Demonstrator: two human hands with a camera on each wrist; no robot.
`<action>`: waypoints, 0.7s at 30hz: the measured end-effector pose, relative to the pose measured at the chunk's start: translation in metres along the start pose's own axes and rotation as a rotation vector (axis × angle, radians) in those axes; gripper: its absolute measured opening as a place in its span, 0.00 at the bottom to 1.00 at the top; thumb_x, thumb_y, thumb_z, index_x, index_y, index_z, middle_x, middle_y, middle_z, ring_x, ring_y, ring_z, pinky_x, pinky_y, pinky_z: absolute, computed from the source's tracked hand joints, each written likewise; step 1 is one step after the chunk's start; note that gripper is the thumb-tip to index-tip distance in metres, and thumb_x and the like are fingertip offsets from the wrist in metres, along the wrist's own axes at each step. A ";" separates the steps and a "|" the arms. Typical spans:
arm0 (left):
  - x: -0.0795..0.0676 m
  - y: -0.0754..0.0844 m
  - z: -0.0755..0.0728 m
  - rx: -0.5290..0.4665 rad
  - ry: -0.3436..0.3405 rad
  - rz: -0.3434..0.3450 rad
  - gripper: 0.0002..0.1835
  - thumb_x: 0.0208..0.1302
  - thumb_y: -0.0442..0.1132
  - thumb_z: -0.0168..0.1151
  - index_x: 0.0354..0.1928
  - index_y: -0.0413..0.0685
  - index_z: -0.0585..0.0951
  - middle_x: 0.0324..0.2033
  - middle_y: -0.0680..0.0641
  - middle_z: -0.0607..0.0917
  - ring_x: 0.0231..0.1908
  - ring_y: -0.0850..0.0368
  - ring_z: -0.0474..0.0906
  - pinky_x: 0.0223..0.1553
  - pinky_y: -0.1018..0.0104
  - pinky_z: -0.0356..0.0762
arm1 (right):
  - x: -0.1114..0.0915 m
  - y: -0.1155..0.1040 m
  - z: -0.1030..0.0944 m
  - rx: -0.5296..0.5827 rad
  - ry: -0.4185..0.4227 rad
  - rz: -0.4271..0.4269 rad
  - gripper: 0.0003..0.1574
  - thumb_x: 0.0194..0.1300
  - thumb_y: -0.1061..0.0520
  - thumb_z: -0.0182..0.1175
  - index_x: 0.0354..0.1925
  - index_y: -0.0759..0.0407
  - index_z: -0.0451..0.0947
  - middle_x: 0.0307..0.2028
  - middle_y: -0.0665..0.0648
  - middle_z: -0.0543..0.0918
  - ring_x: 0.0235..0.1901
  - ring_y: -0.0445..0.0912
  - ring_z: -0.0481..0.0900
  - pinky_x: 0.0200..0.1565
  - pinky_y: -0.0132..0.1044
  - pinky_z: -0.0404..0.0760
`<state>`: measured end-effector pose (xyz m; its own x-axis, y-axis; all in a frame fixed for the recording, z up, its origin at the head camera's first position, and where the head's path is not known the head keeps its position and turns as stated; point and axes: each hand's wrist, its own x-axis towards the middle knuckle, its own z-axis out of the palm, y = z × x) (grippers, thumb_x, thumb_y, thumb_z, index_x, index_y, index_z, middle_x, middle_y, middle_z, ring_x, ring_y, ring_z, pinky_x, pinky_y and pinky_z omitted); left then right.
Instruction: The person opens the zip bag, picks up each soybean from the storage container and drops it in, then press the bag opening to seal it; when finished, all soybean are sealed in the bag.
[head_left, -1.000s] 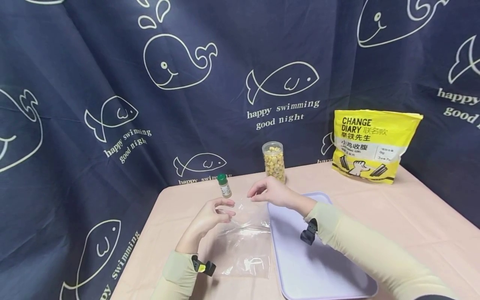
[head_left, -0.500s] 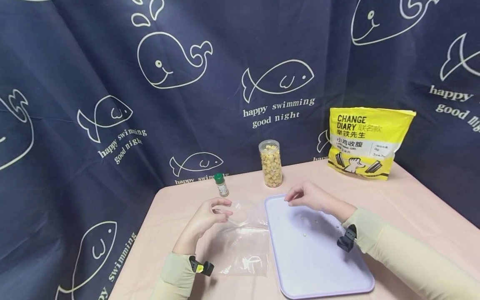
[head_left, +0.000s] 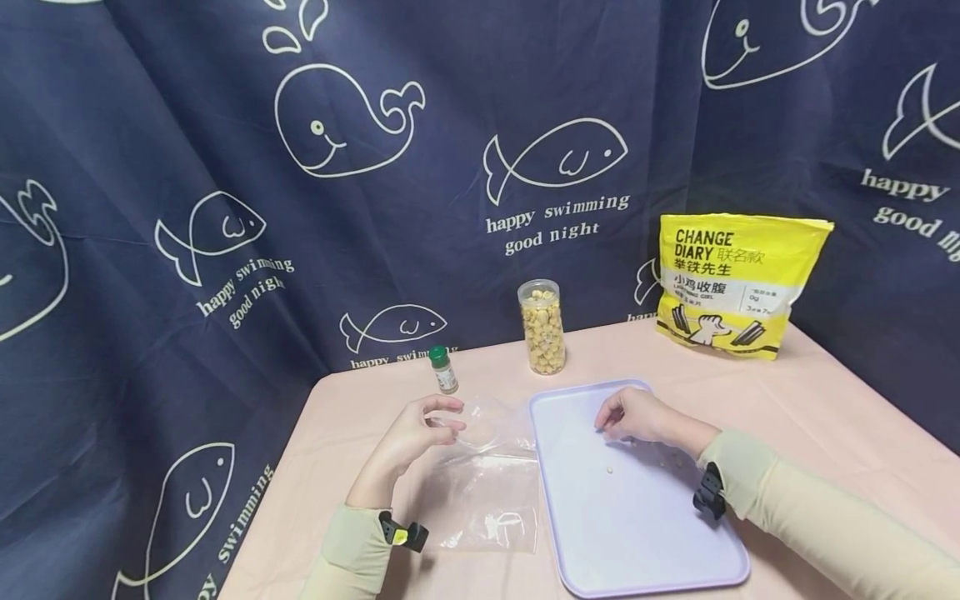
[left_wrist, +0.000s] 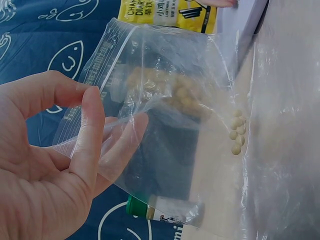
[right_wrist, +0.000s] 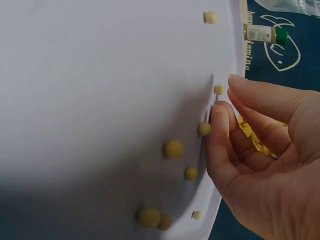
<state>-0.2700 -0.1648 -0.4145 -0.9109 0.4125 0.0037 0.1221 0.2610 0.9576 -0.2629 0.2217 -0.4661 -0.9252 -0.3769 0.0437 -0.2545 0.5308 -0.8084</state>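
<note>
A clear zip bag (head_left: 480, 492) hangs from my left hand (head_left: 412, 433); thumb and index finger pinch its zip edge, and other fingers spread its mouth. Several round, pale yellow soybeans (left_wrist: 237, 132) lie inside it, seen through the plastic in the left wrist view. Over the lilac tray (head_left: 645, 533), my right hand (head_left: 637, 415) reaches down with thumb and index fingertips slightly apart. A small soybean (right_wrist: 219, 89) is right at those fingertips in the right wrist view. More soybeans are scattered on the tray, among them a larger one (right_wrist: 173, 149).
Behind the hands stand a small green-capped bottle (head_left: 445, 377) and a tall clear jar (head_left: 543, 337) of yellow pieces. A yellow snack pouch (head_left: 738, 287) stands at the back right. A dark blue whale-print curtain (head_left: 420, 225) closes off the back of the pink-covered table.
My right hand has moved from beside the bag's mouth to the right, over the tray, and lowered toward the soybeans. My left hand stays at the bag. The view has shifted slightly.
</note>
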 end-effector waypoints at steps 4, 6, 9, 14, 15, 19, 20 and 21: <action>0.000 0.000 0.000 0.008 0.001 0.000 0.29 0.52 0.23 0.60 0.59 0.23 0.74 0.50 0.31 0.84 0.43 0.48 0.87 0.45 0.61 0.87 | -0.001 -0.001 0.002 -0.055 0.003 0.011 0.09 0.48 0.73 0.70 0.31 0.66 0.85 0.24 0.52 0.84 0.21 0.42 0.77 0.21 0.30 0.78; -0.001 0.000 0.001 0.012 0.002 -0.001 0.28 0.52 0.23 0.60 0.59 0.24 0.75 0.50 0.31 0.84 0.43 0.48 0.87 0.45 0.61 0.87 | 0.000 -0.001 0.003 -0.090 0.005 0.018 0.09 0.48 0.73 0.71 0.29 0.63 0.85 0.23 0.51 0.83 0.19 0.41 0.76 0.20 0.30 0.77; -0.002 0.000 0.001 0.016 0.002 -0.001 0.28 0.52 0.24 0.60 0.59 0.25 0.75 0.51 0.29 0.83 0.43 0.48 0.87 0.45 0.61 0.87 | 0.002 0.002 0.004 -0.138 0.006 0.024 0.10 0.48 0.72 0.72 0.27 0.60 0.84 0.21 0.48 0.80 0.18 0.40 0.74 0.19 0.31 0.78; -0.002 0.000 0.001 0.016 0.001 0.001 0.29 0.52 0.24 0.60 0.60 0.24 0.74 0.52 0.28 0.83 0.42 0.49 0.87 0.45 0.61 0.87 | 0.004 0.005 0.006 -0.167 0.003 0.007 0.11 0.49 0.72 0.71 0.24 0.58 0.83 0.20 0.46 0.79 0.18 0.39 0.74 0.20 0.31 0.77; -0.002 0.000 0.001 0.017 0.002 0.000 0.28 0.52 0.24 0.60 0.60 0.24 0.74 0.51 0.29 0.84 0.42 0.49 0.87 0.45 0.61 0.87 | 0.004 0.005 0.006 -0.172 0.006 0.001 0.11 0.49 0.72 0.71 0.24 0.58 0.83 0.20 0.46 0.79 0.19 0.39 0.74 0.22 0.31 0.77; -0.001 0.000 0.001 0.015 -0.001 -0.003 0.29 0.52 0.24 0.60 0.60 0.25 0.74 0.51 0.27 0.83 0.43 0.47 0.87 0.45 0.62 0.87 | 0.008 -0.004 0.002 -0.178 0.019 0.011 0.09 0.51 0.70 0.71 0.25 0.58 0.84 0.21 0.47 0.81 0.20 0.40 0.75 0.27 0.33 0.79; -0.001 0.000 0.000 0.014 -0.002 -0.003 0.29 0.52 0.24 0.60 0.60 0.25 0.74 0.51 0.27 0.83 0.43 0.46 0.87 0.45 0.61 0.87 | 0.010 -0.007 0.001 -0.183 0.023 0.008 0.07 0.51 0.69 0.70 0.26 0.58 0.84 0.21 0.47 0.82 0.20 0.40 0.76 0.29 0.34 0.79; -0.001 0.000 0.000 0.012 -0.004 -0.001 0.29 0.52 0.24 0.60 0.60 0.25 0.74 0.51 0.27 0.83 0.44 0.44 0.87 0.45 0.61 0.87 | 0.012 -0.011 0.000 -0.181 0.025 0.006 0.07 0.52 0.68 0.70 0.27 0.58 0.84 0.22 0.47 0.82 0.21 0.41 0.76 0.31 0.35 0.79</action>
<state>-0.2689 -0.1654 -0.4146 -0.9095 0.4156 0.0013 0.1258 0.2722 0.9540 -0.2711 0.2116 -0.4565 -0.9331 -0.3552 0.0556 -0.2931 0.6622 -0.6896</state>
